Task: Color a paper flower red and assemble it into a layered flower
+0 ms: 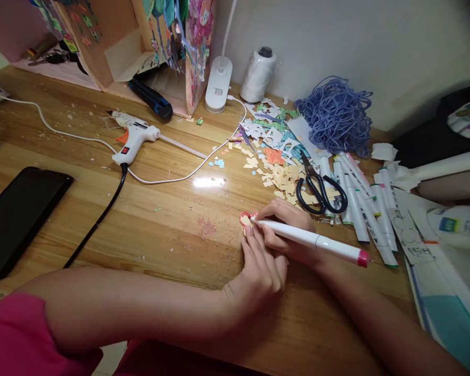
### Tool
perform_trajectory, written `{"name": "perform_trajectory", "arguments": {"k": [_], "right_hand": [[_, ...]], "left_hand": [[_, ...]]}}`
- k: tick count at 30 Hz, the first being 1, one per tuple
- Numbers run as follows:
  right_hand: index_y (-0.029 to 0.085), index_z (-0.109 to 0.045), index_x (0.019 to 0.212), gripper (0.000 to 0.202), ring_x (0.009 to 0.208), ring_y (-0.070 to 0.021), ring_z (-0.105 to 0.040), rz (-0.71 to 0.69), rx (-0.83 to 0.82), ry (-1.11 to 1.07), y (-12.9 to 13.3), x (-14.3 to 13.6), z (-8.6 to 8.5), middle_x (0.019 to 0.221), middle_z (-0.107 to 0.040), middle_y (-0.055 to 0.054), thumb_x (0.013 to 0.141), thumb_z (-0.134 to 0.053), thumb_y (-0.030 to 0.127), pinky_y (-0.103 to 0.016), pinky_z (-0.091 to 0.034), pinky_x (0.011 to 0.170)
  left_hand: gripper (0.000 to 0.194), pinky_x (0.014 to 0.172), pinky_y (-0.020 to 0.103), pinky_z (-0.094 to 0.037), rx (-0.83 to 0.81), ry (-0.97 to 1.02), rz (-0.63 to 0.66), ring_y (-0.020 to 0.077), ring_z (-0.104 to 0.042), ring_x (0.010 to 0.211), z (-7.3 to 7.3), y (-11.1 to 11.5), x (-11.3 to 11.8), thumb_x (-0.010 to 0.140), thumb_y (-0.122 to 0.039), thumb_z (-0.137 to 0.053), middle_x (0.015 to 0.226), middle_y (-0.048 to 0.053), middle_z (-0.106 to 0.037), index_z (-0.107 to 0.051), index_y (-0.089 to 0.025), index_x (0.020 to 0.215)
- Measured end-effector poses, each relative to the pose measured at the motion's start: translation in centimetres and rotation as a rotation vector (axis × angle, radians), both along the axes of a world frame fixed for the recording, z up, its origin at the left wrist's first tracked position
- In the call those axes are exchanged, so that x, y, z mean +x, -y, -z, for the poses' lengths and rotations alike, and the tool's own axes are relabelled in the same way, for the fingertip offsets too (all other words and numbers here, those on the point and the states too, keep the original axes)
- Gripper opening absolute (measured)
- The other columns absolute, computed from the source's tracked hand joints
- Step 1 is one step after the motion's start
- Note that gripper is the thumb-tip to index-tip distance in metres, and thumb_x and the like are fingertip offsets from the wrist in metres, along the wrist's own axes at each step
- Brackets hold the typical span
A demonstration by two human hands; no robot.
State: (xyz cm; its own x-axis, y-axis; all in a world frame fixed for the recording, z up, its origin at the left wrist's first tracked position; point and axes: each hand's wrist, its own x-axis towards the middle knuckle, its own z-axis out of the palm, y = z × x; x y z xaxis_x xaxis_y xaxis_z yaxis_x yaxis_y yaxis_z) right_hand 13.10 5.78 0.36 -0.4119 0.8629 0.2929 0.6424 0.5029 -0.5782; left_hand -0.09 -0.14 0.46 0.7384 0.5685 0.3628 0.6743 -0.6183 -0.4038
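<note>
A small paper cutout [244,219], cream with a red-coloured rim and rounded lobes, lies on the wooden table. The fingertips of my left hand [260,266] press its near edge down and cover part of it. My right hand [290,222] grips a white marker [309,235] with a pink-red end, its tip at the cutout. Both hands are close together, the left partly in front of the right. Reddish smudges [207,225] mark the tabletop left of the cutout.
Black-handled scissors [321,193], paper scraps [282,175] and several markers [360,203] lie to the right. Blue yarn [335,115], a thread spool [258,75] and lamp base [219,86] stand behind. A glue gun [131,138], utility knife [151,99] and phone [23,219] are left.
</note>
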Motion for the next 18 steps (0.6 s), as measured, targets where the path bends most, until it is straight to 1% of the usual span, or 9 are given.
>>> {"name": "perform_trajectory", "arguments": {"k": [4,6,9,12,14,16,18], "right_hand": [[0.023,-0.056,0.079,0.008,0.065,-0.0162,-0.052,-0.030,-0.004,0.036,-0.2,0.2,-0.3,0.069,-0.060,-0.001,0.073,-0.053,0.017,-0.029,-0.043,0.061],[0.023,-0.056,0.080,0.009,0.065,-0.0166,-0.052,-0.064,-0.023,0.069,-0.3,0.2,-0.8,0.069,-0.059,-0.001,0.074,-0.052,0.017,-0.030,-0.042,0.062],[0.023,-0.055,0.078,0.007,0.064,-0.0166,-0.051,-0.104,-0.059,0.119,-0.6,0.2,-1.5,0.068,-0.058,-0.001,0.076,-0.051,0.018,-0.029,-0.042,0.060],[0.022,-0.056,0.076,0.006,0.064,-0.0162,-0.052,-0.109,-0.039,0.154,-0.8,0.4,-2.0,0.068,-0.058,-0.001,0.078,-0.050,0.020,-0.029,-0.042,0.060],[0.022,-0.057,0.078,0.006,0.066,-0.0160,-0.053,-0.146,-0.045,0.168,-1.0,0.7,-2.1,0.070,-0.059,-0.001,0.079,-0.051,0.020,-0.028,-0.042,0.061],[0.022,-0.058,0.082,0.006,0.068,-0.0158,-0.054,-0.199,-0.060,0.173,-1.2,1.1,-2.1,0.073,-0.060,-0.002,0.079,-0.053,0.020,-0.028,-0.043,0.062],[0.022,-0.059,0.084,0.008,0.069,-0.0161,-0.055,-0.221,-0.064,0.175,-1.4,1.4,-2.1,0.076,-0.062,-0.002,0.080,-0.053,0.021,-0.029,-0.044,0.063]], "left_hand": [[0.031,0.072,0.039,-0.057,0.001,-0.006,0.003,0.0333,-0.066,0.089,0.0,0.1,0.0,0.086,-0.020,-0.049,0.098,0.023,-0.067,-0.062,0.003,0.102],[0.032,0.072,0.039,-0.057,0.002,-0.002,0.004,0.0332,-0.066,0.089,0.0,0.0,0.0,0.086,-0.021,-0.048,0.097,0.023,-0.067,-0.062,0.003,0.102],[0.036,0.072,0.038,-0.057,-0.002,0.003,-0.004,0.0338,-0.066,0.090,0.0,0.0,0.1,0.088,-0.025,-0.048,0.098,0.025,-0.066,-0.060,0.006,0.104],[0.037,0.072,0.038,-0.057,-0.012,-0.005,0.002,0.0343,-0.066,0.090,0.0,0.0,0.1,0.087,-0.024,-0.050,0.100,0.027,-0.065,-0.059,0.007,0.105],[0.038,0.071,0.037,-0.057,-0.006,-0.003,-0.003,0.0338,-0.066,0.089,0.1,0.1,0.2,0.088,-0.025,-0.049,0.099,0.027,-0.065,-0.059,0.007,0.104],[0.037,0.070,0.036,-0.057,0.006,0.016,-0.014,0.0330,-0.066,0.088,0.2,0.1,0.2,0.089,-0.026,-0.049,0.098,0.026,-0.066,-0.061,0.007,0.101],[0.034,0.070,0.036,-0.057,0.012,0.040,-0.018,0.0328,-0.067,0.087,0.3,0.1,0.2,0.089,-0.027,-0.049,0.096,0.026,-0.066,-0.063,0.004,0.094]]}}
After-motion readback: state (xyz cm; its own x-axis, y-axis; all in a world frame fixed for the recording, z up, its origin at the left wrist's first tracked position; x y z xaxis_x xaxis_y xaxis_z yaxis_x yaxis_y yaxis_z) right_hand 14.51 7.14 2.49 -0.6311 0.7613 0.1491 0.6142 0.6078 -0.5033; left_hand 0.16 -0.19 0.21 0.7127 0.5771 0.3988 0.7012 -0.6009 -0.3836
